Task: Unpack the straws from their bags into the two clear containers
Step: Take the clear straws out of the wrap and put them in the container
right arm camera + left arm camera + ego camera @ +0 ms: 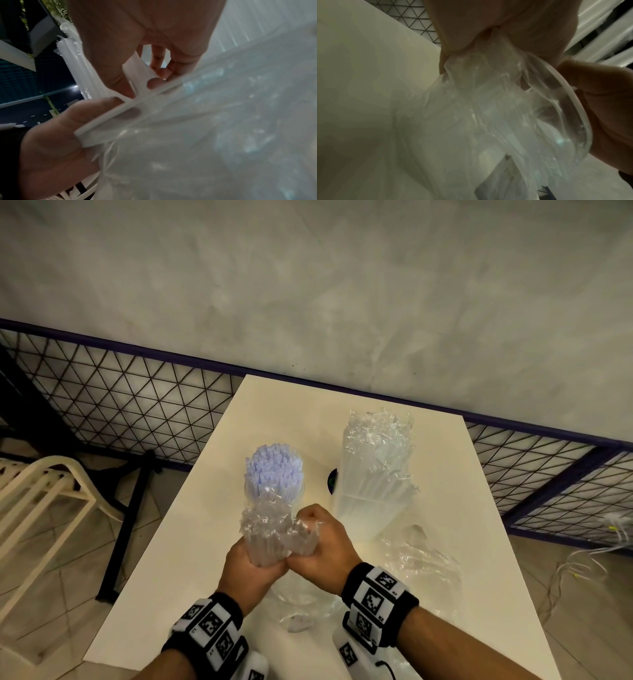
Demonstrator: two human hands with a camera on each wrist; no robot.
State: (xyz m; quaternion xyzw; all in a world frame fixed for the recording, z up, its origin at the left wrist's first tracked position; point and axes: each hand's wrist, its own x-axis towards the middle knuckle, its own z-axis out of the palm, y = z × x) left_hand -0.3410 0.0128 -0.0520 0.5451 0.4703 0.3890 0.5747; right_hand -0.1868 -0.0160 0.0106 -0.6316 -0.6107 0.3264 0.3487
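Note:
Over the near middle of the white table I hold a clear bag of straws upright in both hands. My left hand grips the bundle's lower end from the left. My right hand pinches the crinkled plastic at the bundle's right side. In the left wrist view my left hand squeezes the bag. From the right wrist, my right hand pulls the film off a straw. Behind stand the left container, full of pale lilac straws, and the right container, full of clear-wrapped straws.
An empty crumpled clear bag lies on the table right of my right wrist, with more loose plastic between my forearms. A black wire-mesh fence runs behind the table. A white chair stands to the left, and cables lie on the floor to the right.

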